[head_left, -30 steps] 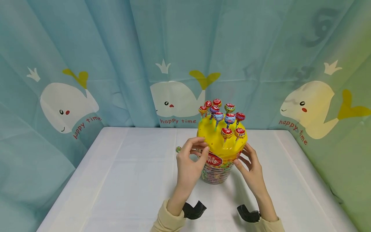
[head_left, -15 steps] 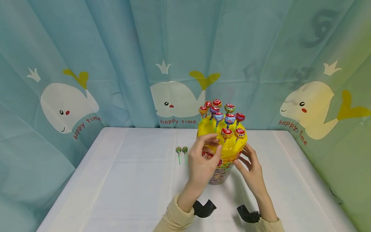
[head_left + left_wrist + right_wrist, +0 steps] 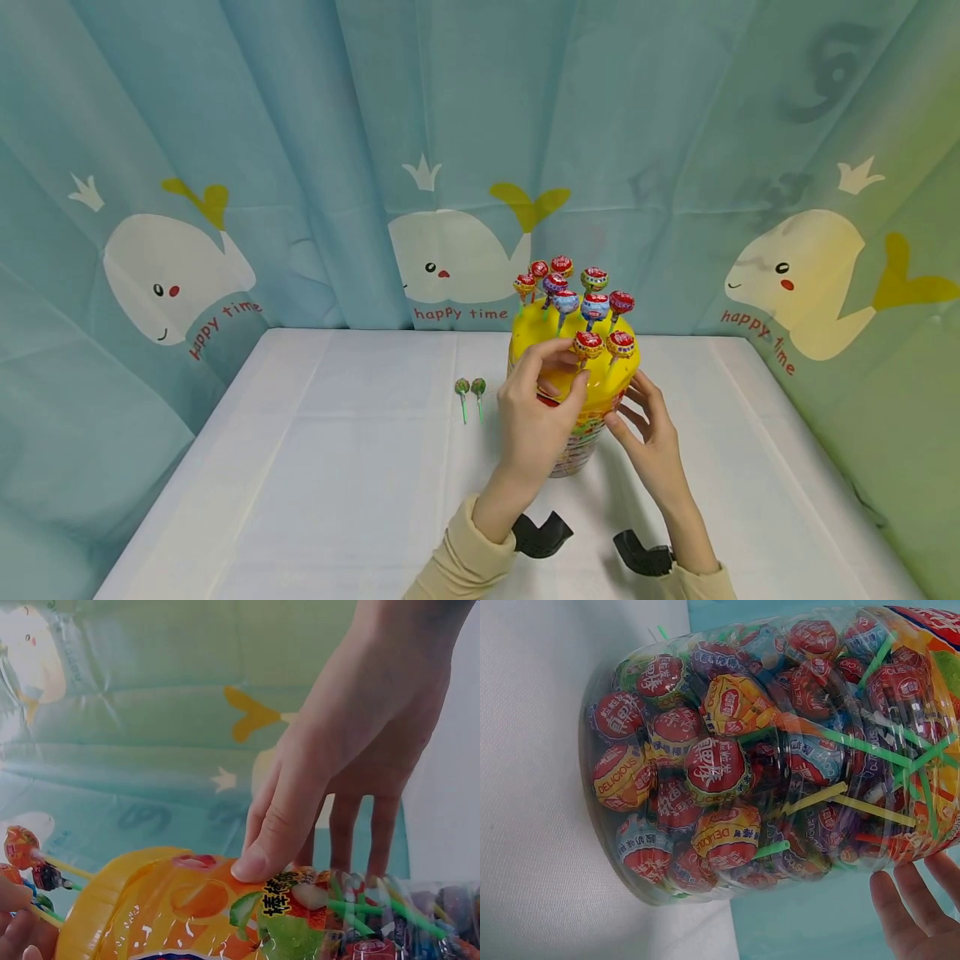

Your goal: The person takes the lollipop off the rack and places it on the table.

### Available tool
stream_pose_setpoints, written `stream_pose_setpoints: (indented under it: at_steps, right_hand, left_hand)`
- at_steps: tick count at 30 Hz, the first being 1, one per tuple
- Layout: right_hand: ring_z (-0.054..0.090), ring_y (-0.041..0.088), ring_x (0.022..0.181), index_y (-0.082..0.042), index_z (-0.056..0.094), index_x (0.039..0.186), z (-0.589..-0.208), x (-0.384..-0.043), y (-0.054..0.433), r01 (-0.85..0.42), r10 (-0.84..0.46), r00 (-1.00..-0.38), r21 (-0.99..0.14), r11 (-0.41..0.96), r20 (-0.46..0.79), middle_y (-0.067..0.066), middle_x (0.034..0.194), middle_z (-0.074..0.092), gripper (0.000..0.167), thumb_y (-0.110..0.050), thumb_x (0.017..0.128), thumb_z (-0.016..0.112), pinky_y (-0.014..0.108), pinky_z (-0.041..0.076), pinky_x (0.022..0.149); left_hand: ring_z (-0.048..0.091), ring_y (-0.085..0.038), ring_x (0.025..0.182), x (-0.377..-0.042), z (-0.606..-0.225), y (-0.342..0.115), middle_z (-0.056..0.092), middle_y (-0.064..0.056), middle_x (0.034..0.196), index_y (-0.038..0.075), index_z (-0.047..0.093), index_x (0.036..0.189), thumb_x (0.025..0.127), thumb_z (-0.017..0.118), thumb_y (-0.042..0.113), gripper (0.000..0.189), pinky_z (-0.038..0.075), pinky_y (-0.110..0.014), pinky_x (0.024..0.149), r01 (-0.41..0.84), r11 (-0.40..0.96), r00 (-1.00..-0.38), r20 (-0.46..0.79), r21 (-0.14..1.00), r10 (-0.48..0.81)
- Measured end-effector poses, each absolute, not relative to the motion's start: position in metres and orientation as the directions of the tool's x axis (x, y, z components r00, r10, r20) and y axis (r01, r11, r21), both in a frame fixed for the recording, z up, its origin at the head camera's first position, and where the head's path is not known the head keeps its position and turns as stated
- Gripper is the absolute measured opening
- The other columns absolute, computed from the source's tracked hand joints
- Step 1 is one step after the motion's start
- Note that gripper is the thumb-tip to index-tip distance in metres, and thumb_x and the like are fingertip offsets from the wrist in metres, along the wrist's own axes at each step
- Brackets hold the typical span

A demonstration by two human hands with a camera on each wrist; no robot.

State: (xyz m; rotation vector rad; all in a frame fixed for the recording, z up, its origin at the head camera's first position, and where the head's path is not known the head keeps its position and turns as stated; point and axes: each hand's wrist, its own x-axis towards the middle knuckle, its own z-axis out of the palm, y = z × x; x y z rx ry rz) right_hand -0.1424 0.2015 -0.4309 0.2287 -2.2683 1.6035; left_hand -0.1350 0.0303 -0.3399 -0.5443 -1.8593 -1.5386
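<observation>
A clear ribbed jar [image 3: 600, 855] full of wrapped lollipops stands on the white table, with several lollipops upright in its yellow lid [image 3: 528, 333]. My left hand [image 3: 536, 421] is at the lid's front left, fingertips right at the front-left lollipop [image 3: 588, 344]. In the left wrist view, a finger [image 3: 11, 896] overlaps a lollipop beside a yellow stick [image 3: 46, 915], and the thumb tip stands apart below. My right hand [image 3: 654, 442] holds the jar's right side, its thumb [image 3: 259, 862] on the printed label and its other fingers partly hidden behind the jar.
Two green lollipops [image 3: 478, 387] lie side by side on the white table [image 3: 360, 467], left of the jar. Behind hangs a teal curtain [image 3: 315, 167] printed with whales. A black curved piece [image 3: 543, 535] sits at my left wrist, another [image 3: 643, 553] at my right.
My left hand has moved right across the lid's front to the front-left lollipop, uncovering the two green lollipops on the table. The right hand stays at the jar.
</observation>
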Motion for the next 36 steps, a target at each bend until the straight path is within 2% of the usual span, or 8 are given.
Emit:
stream_pose_setpoints:
  at_steps: [8, 36]
  right_hand:
    - [0.044, -0.001, 0.121, -0.022, 0.031, 0.149, -0.4304, -0.1425, 0.2007, -0.329, 0.072, -0.925, -0.878, 0.347, 0.374, -0.013, 0.140, 0.042, 0.070, -0.001, 0.090, 0.062, 0.006, 0.039, 0.098]
    - [0.044, -0.001, 0.121, -0.023, 0.031, 0.149, -0.4295, -0.1423, 0.2010, -0.314, 0.077, -0.928, -0.879, 0.358, 0.363, -0.007, 0.143, 0.042, 0.069, -0.003, 0.090, 0.062, 0.006, 0.038, 0.098]
  left_hand:
    - [0.067, -0.017, 0.081, -0.1370, -0.3408, 0.0306, 0.071, -0.009, 0.092, 0.006, 0.060, 0.113, 0.084, 0.072, 0.005, 0.032, 0.050, -0.019, 0.060, 0.706, 0.228, -0.670, 0.737, 0.671, -0.096]
    - [0.065, -0.018, 0.076, -0.1427, -0.3338, 0.0285, 0.071, -0.010, 0.090, 0.005, 0.059, 0.114, 0.085, 0.070, 0.004, 0.031, 0.051, -0.020, 0.061, 0.723, 0.170, -0.660, 0.742, 0.670, -0.118]
